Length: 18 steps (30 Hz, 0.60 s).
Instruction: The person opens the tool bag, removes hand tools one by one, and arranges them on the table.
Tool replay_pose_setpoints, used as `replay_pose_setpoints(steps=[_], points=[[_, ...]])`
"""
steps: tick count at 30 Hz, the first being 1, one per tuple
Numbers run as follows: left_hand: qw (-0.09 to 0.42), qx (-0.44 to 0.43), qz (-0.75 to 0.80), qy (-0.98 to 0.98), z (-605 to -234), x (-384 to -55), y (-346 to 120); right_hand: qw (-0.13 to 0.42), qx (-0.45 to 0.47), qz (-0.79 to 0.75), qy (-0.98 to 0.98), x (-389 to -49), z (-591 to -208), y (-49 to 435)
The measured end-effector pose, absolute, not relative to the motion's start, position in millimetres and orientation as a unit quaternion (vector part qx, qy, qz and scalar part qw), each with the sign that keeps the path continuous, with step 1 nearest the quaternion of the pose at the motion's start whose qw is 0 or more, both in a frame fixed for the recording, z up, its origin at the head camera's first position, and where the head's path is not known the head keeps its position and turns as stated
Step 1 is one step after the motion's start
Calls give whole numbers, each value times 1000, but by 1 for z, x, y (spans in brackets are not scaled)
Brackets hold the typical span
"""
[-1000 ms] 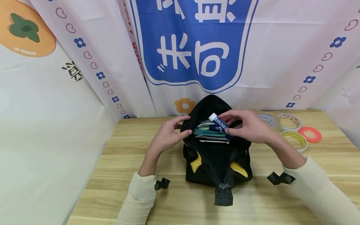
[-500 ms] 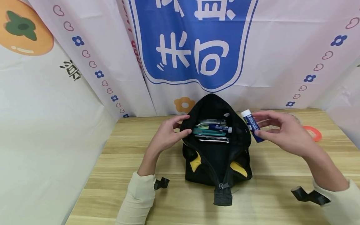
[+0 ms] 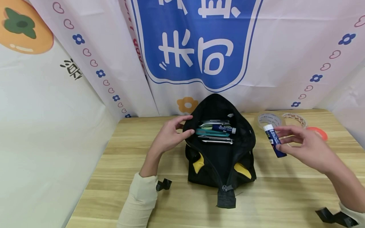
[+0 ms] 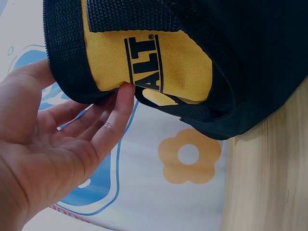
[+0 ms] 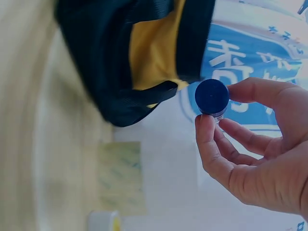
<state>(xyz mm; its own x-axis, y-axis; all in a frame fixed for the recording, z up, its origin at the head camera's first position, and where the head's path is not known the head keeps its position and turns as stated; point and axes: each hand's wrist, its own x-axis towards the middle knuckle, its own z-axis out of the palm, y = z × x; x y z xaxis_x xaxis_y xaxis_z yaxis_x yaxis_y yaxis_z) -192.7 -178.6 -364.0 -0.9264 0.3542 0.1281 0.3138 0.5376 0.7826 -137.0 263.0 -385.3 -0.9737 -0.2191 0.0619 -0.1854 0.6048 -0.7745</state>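
Note:
A black tool bag [image 3: 209, 166] with yellow patches stands unzipped on the table. My left hand [image 3: 168, 134] pinches its left rim between thumb and fingers; the left wrist view shows the yellow side under those fingers. To the right of the bag, above the table, my right hand [image 3: 308, 147] holds a dark blue glue stick [image 3: 274, 141] with a white cap by thumb and fingertips. Its round blue base faces the right wrist camera. Inside the bag lie a teal utility knife [image 3: 212, 132], a silver-and-black knife [image 3: 215, 139] and another blue tube [image 3: 223, 128] with a whitish end.
Behind my right hand lie several tape rolls: a clear one [image 3: 270, 119], a patterned one [image 3: 296, 118] and an orange-red one [image 3: 320, 133], partly hidden. A fabric banner [image 3: 182, 63] hangs along the table's back edge. The wooden table [image 3: 119, 190] extends around the bag.
My right hand has lifted the glue stick from over the bag's opening and carried it rightward, then slightly down, in front of the tape rolls. My left hand stays on the rim.

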Motion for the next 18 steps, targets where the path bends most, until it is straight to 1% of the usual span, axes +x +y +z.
replay_pose_setpoints(steps=[7, 12, 18], points=[[24, 192, 445, 874, -363, -192, -178, 52, -104, -442, 889, -139, -409, 272], [26, 190, 447, 874, -364, -193, -178, 88, -90, -444, 887, -146, -424, 270], [30, 187, 446, 875, -363, -192, -178, 107, -97, -437, 888, -151, -440, 265]])
